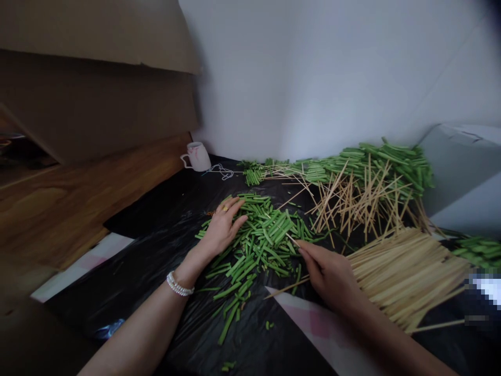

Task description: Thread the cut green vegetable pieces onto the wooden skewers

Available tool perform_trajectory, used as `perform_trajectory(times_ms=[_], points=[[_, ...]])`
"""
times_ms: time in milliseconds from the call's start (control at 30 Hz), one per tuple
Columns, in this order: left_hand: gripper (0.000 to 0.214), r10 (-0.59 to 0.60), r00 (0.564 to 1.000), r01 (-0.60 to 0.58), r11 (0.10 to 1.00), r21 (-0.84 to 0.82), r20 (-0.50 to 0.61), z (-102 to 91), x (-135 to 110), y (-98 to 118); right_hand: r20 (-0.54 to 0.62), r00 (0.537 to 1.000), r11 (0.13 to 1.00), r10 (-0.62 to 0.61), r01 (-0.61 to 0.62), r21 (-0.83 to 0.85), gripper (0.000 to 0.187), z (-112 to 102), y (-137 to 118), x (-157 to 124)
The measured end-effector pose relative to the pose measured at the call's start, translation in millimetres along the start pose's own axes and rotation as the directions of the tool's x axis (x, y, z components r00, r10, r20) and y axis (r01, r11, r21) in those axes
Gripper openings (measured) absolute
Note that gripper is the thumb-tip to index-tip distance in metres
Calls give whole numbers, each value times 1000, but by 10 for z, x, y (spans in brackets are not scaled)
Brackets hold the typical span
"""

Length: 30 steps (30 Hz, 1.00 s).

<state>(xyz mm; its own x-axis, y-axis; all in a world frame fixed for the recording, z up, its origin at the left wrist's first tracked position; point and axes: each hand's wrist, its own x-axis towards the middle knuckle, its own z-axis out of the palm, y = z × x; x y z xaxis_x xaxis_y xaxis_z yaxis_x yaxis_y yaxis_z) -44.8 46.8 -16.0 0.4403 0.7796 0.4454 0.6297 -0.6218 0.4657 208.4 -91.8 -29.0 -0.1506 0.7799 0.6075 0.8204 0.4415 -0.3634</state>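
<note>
A loose heap of cut green bean pieces (250, 261) lies on black plastic sheeting in front of me. My left hand (221, 227), with a ring and a white beaded bracelet, rests on the heap's left side, fingers stretched out. On the right, my right hand (331, 269) pinches a thin wooden skewer (291, 239). Several bean pieces (278, 225) sit side by side at the skewer's tip, over the heap. A thick bundle of bare skewers (410, 274) lies beside my right forearm.
Finished-looking skewers of green beans (387, 167) are piled along the wall, their sticks (360, 201) pointing toward me. A white mug (198, 156) and a tangled cord (223, 171) stand back left. A cardboard box (97, 99) overhangs the wooden surface (97, 203). More green beans (479, 250) lie far right.
</note>
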Motion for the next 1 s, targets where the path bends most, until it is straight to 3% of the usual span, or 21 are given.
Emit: perform_trajectory(times_ms=[133, 200, 533, 700, 1000], points=[[54, 27, 986, -50, 989, 141, 164, 40, -16, -162, 36, 999, 1000, -17, 17, -12, 28, 9, -12, -9], [53, 32, 981, -62, 986, 152, 194, 58, -20, -185, 40, 999, 1000, -19, 19, -19, 28, 12, -14, -10], [24, -28, 1000, 26, 994, 106, 10, 137, 6, -170, 47, 998, 999, -28, 30, -26, 29, 32, 2, -23], [14, 4, 999, -6, 999, 32, 48, 102, -11, -120, 82, 997, 999, -5, 8, -40, 30, 37, -3, -32], [17, -93, 994, 95, 994, -45, 52, 48, -3, -86, 72, 997, 1000, -18, 20, -20, 31, 33, -4, -36]])
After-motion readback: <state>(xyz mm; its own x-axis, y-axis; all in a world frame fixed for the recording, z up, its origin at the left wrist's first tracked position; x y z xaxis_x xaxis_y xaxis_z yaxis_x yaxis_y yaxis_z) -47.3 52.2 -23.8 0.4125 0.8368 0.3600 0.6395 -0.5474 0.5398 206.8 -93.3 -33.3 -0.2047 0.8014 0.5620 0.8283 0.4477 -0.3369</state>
